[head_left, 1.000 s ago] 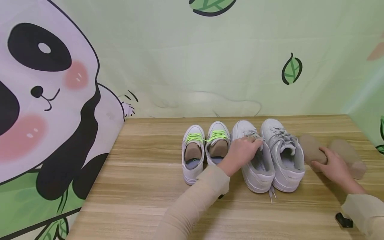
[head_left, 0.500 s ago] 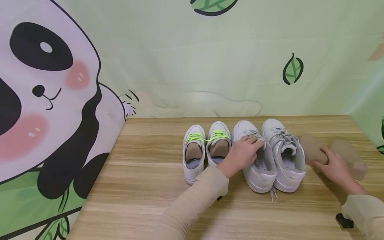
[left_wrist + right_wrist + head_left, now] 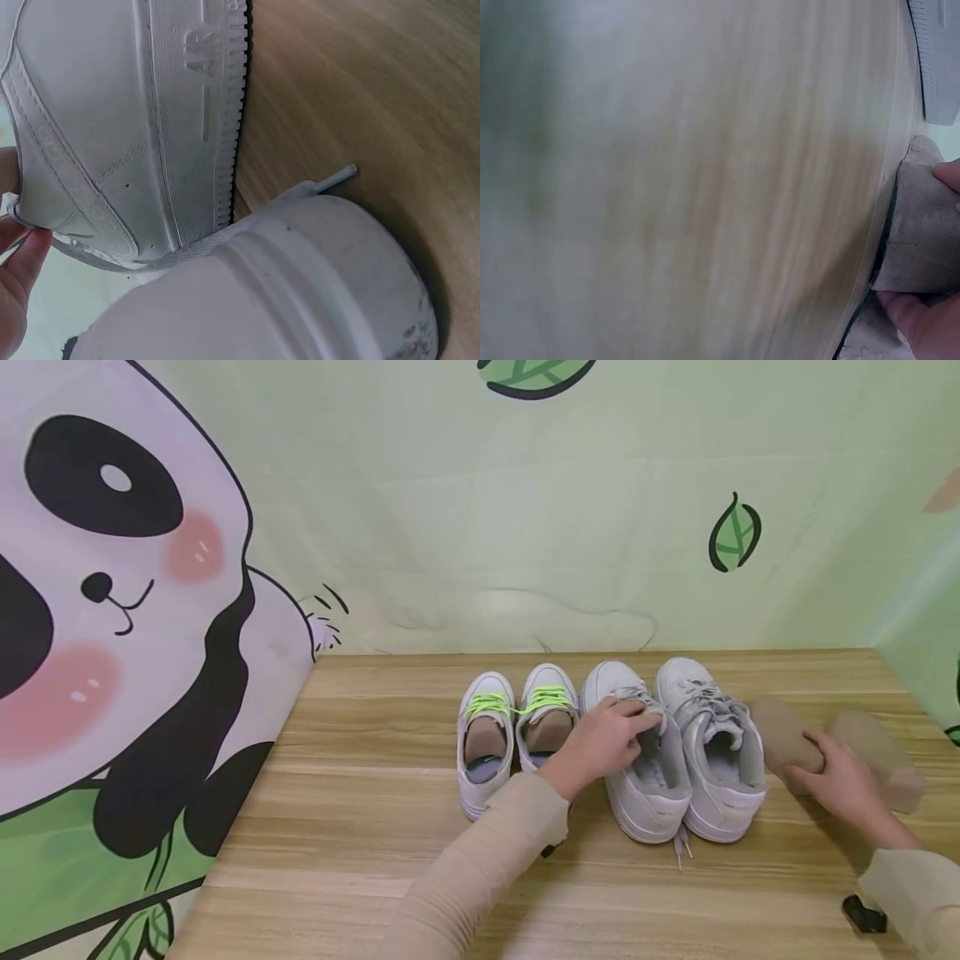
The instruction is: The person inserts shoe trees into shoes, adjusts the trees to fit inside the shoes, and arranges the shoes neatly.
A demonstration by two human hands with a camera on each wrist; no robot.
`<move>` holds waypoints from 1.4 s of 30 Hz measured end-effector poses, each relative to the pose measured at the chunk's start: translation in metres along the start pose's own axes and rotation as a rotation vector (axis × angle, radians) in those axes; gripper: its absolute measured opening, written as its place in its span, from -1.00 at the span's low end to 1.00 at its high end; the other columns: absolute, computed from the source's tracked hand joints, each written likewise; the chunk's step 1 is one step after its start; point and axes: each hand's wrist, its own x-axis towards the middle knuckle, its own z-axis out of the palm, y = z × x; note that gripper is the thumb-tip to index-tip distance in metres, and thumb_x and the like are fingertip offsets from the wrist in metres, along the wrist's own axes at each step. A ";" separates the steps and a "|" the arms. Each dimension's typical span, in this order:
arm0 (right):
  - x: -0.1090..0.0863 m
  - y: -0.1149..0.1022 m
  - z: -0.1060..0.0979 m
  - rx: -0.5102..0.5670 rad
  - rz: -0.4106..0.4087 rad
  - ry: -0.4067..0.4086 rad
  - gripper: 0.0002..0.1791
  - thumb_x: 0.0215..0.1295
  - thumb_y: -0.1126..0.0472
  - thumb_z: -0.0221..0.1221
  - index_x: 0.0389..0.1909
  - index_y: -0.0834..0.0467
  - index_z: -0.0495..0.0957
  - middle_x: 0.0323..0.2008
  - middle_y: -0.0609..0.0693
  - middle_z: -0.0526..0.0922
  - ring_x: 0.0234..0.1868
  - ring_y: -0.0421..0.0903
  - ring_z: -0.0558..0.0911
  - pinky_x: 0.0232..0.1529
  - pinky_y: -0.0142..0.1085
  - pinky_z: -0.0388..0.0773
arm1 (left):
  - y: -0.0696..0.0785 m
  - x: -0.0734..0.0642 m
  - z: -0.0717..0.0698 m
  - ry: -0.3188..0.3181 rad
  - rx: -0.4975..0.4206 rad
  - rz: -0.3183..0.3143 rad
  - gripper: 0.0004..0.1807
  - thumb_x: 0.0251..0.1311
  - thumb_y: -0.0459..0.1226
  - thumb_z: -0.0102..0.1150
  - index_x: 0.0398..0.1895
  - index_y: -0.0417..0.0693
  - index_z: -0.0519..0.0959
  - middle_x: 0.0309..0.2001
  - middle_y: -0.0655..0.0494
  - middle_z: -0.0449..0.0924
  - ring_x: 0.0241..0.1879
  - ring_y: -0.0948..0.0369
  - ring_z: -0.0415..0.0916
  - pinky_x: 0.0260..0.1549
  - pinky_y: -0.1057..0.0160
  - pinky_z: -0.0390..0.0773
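A larger white sneaker (image 3: 651,781) stands in the middle of the row, toe to the wall. My left hand (image 3: 603,735) pinches it near its laces and tongue; up close, the left wrist view has a thumb (image 3: 28,259) and finger at the opening's edge. Its mate (image 3: 720,760) stands close on its right, with grey laces. Farther right lies a brown, rounded, shoe-like thing (image 3: 780,727), which my right hand (image 3: 843,781) grips with curled fingers. A second such brown piece (image 3: 877,752) lies partly behind that hand. In the right wrist view the gripped piece (image 3: 922,232) has a dark lower edge.
Two smaller white sneakers (image 3: 483,785) with bright green laces and brown tongues stand left of the larger pair. All rests on a wood-grain surface (image 3: 360,810). Behind hangs a green cloth (image 3: 420,510) with a printed panda and leaves. A small black object (image 3: 864,914) shows beside the right sleeve.
My right hand and the brown pieces have shifted very slightly to the right. My left hand stays at the sneaker, with only a small change in its fingers.
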 end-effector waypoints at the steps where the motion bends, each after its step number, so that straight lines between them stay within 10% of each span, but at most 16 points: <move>1: 0.000 0.000 0.000 -0.002 -0.001 0.003 -0.31 0.12 0.15 0.11 0.15 0.49 0.10 -0.02 0.60 0.22 -0.06 0.48 0.24 -0.15 0.21 0.19 | -0.001 0.000 0.000 0.000 -0.017 0.000 -0.55 -0.02 -0.29 0.06 0.03 0.18 0.48 0.02 0.12 0.49 -0.07 0.19 0.45 -0.01 0.36 0.38; 42: -0.002 -0.036 -0.045 -0.076 0.013 0.028 -0.29 0.16 -0.01 0.07 0.18 0.40 0.17 0.02 0.52 0.29 -0.07 0.44 0.30 -0.19 0.20 0.24 | -0.003 0.004 -0.003 -0.016 0.025 0.049 -0.59 0.03 -0.27 0.04 0.02 0.14 0.48 -0.03 0.16 0.52 -0.06 0.32 0.45 -0.06 0.35 0.38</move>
